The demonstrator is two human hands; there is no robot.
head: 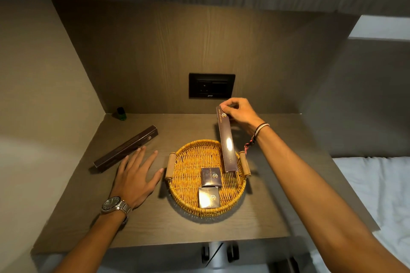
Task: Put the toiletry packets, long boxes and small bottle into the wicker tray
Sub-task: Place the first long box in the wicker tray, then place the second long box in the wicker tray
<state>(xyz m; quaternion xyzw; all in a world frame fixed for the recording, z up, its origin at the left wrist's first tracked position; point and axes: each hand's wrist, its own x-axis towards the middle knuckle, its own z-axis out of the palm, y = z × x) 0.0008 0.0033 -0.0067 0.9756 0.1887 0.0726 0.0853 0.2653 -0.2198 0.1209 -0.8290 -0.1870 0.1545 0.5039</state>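
Observation:
A round wicker tray (188, 168) with two wooden handles sits mid-table. Two dark square toiletry packets (211, 177) (209, 197) lie inside it. My right hand (240, 113) is shut on the top end of a dark long box (226, 139), which is tilted with its lower end resting in the tray's right side. A second long box (126, 148) lies diagonally on the table at the left. My left hand (135, 175) rests flat and open on the table, fingertips near that box. A small green bottle (120, 113) stands in the back left corner.
The wooden table (277, 206) sits in an alcove with walls on the left and behind. A black wall socket (211, 85) is on the back panel above the tray. A bed with white sheets (377, 184) lies to the right.

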